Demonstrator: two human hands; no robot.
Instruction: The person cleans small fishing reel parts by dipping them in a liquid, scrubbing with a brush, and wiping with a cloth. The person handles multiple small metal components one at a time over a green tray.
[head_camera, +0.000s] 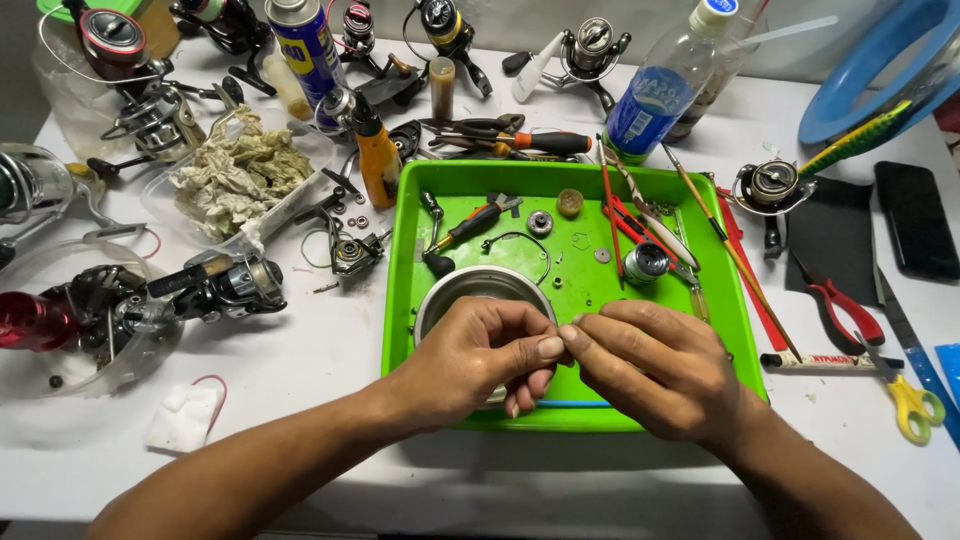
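Together, left hand and right hand pinch above green tray.

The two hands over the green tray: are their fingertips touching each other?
Touching. The head view shows the left hand and right hand pinched together, thumb tips meeting above the green tray. Anything held between them is too small to see.

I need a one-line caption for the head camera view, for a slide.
Both hands, left hand and right hand, pinch a tiny part together over a green tray among fishing reel parts and tools.
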